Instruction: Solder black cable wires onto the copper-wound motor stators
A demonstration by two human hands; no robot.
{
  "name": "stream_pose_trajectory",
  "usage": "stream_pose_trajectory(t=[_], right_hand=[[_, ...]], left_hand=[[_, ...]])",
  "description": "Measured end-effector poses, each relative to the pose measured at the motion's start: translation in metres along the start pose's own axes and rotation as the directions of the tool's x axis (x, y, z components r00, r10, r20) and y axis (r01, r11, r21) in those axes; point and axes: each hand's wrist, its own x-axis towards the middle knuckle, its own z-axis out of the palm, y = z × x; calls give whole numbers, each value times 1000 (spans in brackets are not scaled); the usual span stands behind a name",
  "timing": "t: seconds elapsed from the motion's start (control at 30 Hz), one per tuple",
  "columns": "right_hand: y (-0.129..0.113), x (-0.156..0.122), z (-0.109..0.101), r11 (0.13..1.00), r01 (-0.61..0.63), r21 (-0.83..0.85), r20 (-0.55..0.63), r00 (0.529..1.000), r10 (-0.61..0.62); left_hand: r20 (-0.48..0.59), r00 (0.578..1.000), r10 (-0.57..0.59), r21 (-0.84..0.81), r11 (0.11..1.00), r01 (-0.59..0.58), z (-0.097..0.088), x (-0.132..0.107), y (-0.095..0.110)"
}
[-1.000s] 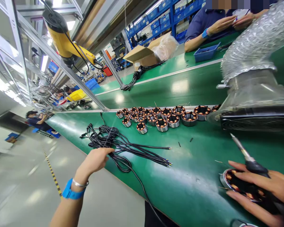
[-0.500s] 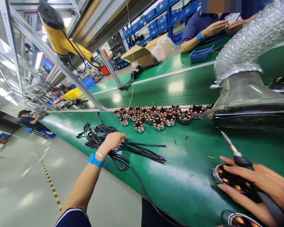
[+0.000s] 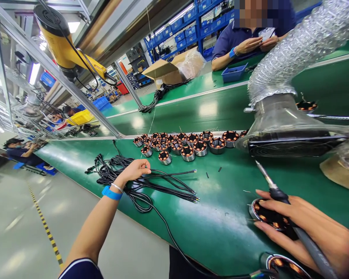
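My left hand (image 3: pixel 136 170) is closed over a bundle of black cables (image 3: pixel 165 190) on the green bench, with thumb and fingers pinching at least one of them. The cables' stripped ends, showing coloured wires, point right. With a soldering iron (image 3: pixel 279 195) held between its fingers, my right hand (image 3: pixel 311 228) also grips a motor stator (image 3: pixel 254 211) with copper windings. The iron's tip points up and left, away from the stator. Another stator (image 3: pixel 269 261) sits at the bottom edge, beside the end of a black cable. My hand hides part of the gripped stator.
Several stators (image 3: pixel 187 154) stand along the bench's back rail. A fume extraction hood (image 3: pixel 291 145) with a silvery duct hangs at right. A yellow heat gun (image 3: pixel 56 42) hangs upper left. Across the conveyor, a co-worker's hands (image 3: pixel 247 45) hold something small near a blue tray (image 3: pixel 234 73).
The view has shifted slightly right. In my left hand's grasp, a cable has separated a little from the bundle. My right hand keeps its hold on the iron and stator.
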Motion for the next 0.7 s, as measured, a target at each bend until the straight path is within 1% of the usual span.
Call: stream_pose_trajectory(t=[0.07,0.1,0.17,0.23,0.33,0.43,0.47,0.57,0.63,0.7], right_hand=[[9,-4,-1,991,131,38,111,985,-134],[12,-5,-2,984,174,43,141,974,-179],[17,-4,-3,977,212,24,162,963,-213],[16,-1,-5,972,236,13,178,956,-235],[8,5,-9,969,241,54,175,953,-247],[1,10,-12,968,225,110,173,955,-242],[-1,11,-13,968,221,117,174,955,-240],[-2,11,-15,969,216,119,181,955,-235],[-1,11,-14,969,215,119,178,956,-234],[0,11,-14,970,210,119,184,956,-230]], left_hand=[[-42,999,15,-22,1000,-16,2,-5,7],[-66,998,25,-24,999,-26,4,-8,12],[-102,994,46,-8,999,-47,11,-12,24],[-96,993,71,34,997,-68,20,-13,38],[-47,991,122,100,988,-117,35,-10,65],[-12,977,215,112,971,-212,53,-1,100],[19,966,256,110,960,-257,60,3,112],[178,920,350,122,920,-374,81,16,143],[247,899,361,139,905,-402,88,24,155],[241,901,361,138,906,-400,88,29,162]])
